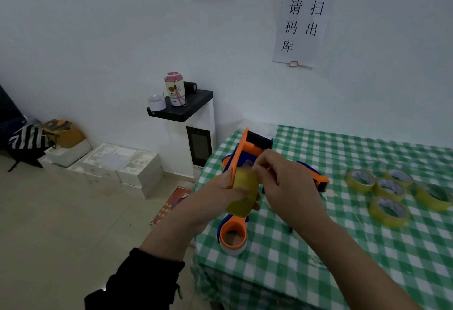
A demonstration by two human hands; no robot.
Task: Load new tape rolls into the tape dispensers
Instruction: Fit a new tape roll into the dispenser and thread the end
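Head view: the left hand (221,188) has a closed grip on an orange-and-blue dispenser (241,149), held above the near left corner of the checked worktop (318,248), fingers curled round its frame and the yellowish tape roll (242,195) seated in it. The right hand (284,179) has a tight pinching grip at the top of that roll, apparently on the clear tape end (248,163), though the contact is partly hidden. A second dispenser (316,177) lies just behind the hands, and the spare rolls (389,211) sit well apart to the right. The likely trouble is the tape end: clear film can fold onto itself or restick to the roll if the pinch slackens. Held beyond the worktop's edge, a loosened left grip could also drop the dispenser to the floor (73,224)
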